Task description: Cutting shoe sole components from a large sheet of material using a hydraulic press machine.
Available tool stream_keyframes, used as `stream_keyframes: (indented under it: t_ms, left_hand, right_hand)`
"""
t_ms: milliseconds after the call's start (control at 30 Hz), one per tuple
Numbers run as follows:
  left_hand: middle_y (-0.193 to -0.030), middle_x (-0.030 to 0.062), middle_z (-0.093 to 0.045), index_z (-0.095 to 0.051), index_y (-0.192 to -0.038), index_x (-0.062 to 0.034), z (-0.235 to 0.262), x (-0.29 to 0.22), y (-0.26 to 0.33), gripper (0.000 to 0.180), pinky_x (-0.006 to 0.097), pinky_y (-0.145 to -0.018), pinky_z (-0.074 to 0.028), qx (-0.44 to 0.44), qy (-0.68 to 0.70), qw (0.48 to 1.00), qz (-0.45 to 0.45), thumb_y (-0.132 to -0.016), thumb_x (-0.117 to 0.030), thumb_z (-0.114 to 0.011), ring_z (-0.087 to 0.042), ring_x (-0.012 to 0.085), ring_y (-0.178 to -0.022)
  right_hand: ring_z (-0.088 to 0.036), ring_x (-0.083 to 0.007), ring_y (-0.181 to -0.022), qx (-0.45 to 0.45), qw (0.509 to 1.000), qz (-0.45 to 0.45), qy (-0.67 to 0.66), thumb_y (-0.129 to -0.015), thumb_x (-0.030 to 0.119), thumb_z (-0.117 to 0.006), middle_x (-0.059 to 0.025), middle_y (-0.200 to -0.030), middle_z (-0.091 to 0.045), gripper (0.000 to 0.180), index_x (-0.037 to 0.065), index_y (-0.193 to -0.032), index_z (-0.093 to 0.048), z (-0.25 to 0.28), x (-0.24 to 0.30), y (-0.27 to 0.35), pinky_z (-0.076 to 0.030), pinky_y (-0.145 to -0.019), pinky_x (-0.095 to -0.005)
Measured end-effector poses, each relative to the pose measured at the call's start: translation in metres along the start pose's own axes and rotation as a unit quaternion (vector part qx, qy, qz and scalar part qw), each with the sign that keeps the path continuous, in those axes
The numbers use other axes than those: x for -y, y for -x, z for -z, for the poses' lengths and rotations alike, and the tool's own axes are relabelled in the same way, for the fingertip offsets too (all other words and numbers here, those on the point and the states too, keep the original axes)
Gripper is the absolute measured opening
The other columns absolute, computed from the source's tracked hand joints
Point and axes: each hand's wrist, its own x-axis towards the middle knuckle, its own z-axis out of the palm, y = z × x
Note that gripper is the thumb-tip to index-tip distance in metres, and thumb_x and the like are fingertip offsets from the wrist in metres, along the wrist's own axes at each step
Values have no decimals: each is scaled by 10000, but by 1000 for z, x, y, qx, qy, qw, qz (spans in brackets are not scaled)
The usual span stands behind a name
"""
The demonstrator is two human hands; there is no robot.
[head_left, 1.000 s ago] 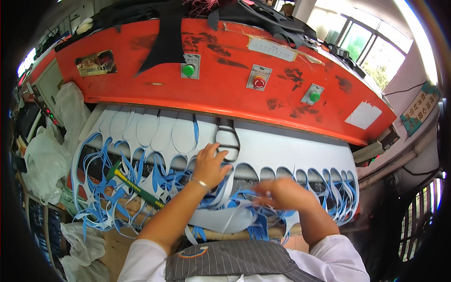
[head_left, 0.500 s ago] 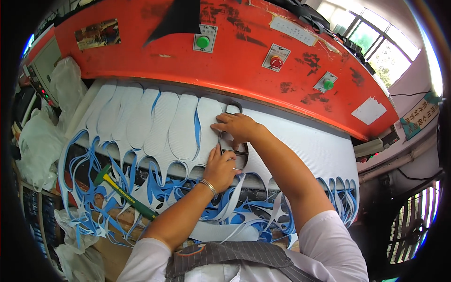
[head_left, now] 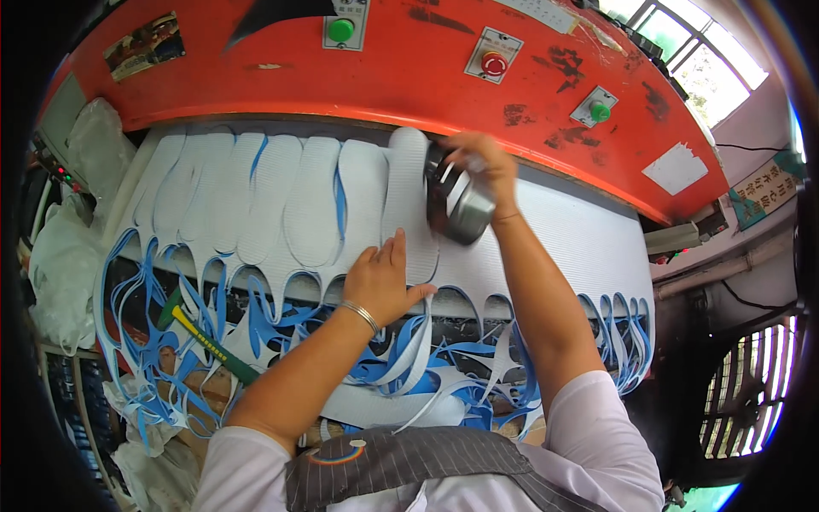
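Observation:
My right hand (head_left: 492, 175) grips a dark metal cutting die (head_left: 461, 209), which is tilted up on its side above the ribbed white foam sheet (head_left: 554, 226). The die's band is smeared a little by motion. Just left of it, a sole-shaped piece (head_left: 404, 200) shows its cut outline, its rounded far end reaching toward the red machine. My left hand (head_left: 381, 282) rests on the near part of the sheet with its fingers stretched out and thumb spread. Several more sole shapes (head_left: 311, 200) are cut side by side farther left, with blue showing in the gaps.
A red machine beam (head_left: 384, 85) with buttons spans the far side. Blue and white foam scraps (head_left: 461, 358) hang in loops along the near edge. A green-handled hammer (head_left: 209, 341) lies among scraps at the left. Plastic bags (head_left: 64, 264) hang at far left.
My right hand has lifted the die off the sheet and tipped it rightward. My left hand has let go of the die and now lies on the sheet. The view has shifted slightly.

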Motion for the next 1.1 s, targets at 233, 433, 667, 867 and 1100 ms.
stream_keyframes:
  t_ms: [233, 433, 667, 867, 1100]
  left_hand:
    - [-1327, 119, -560, -582, -1252, -121, 34, -13, -121, 450, 455, -1099, -275, 228, -128, 962, -82, -931, -418, -476, -520, 239, -1228]
    - [-1540, -6, -322, -429, -1429, -134, -38, 39, -148, 492, 439, -1192, -106, 106, -62, 992, -15, -954, -236, -351, -200, 166, -1452]
    - [-1530, -16, -338, -442, -1421, -130, -37, 57, -149, 482, 443, -1191, -138, 78, -61, 995, 0, -960, -238, -348, -203, 168, -1449]
    - [-1544, -33, -309, -432, -1425, -129, -36, 53, -157, 480, 434, -1193, -117, 70, -76, 994, -24, -970, -245, -336, -180, 159, -1455]
    - [-1516, -27, -355, -430, -1424, -132, -42, 47, -153, 471, 455, -1185, -135, 73, -67, 995, -11, -971, -224, -340, -222, 167, -1439]
  right_hand:
    - [-629, -230, -761, -85, 907, -249, 330, -889, 269, -634, -151, -803, -657, 297, -8, -994, -611, 36, 31, 21, -494, -721, -359]
    - [-673, -387, -826, 22, 769, -513, 381, -898, 270, -537, -257, -900, -671, 385, -48, -1105, -604, 19, 0, 35, -535, -724, -488]
    - [-594, -402, -1098, 36, 813, -397, 425, -823, 479, -657, -293, -1138, -613, 814, 6, -1417, -363, -5, -3, 41, -464, -952, -460]
    - [-273, -392, -1410, 182, 885, -170, 394, -566, 514, -851, -314, -1423, -378, 1044, 77, -1403, -405, 12, 12, 148, -141, -1151, -522]
    - [-310, -378, -1395, 124, 880, -147, 434, -597, 467, -845, -295, -1398, -424, 928, 70, -1343, -461, 3, 9, 151, -173, -1147, -500]
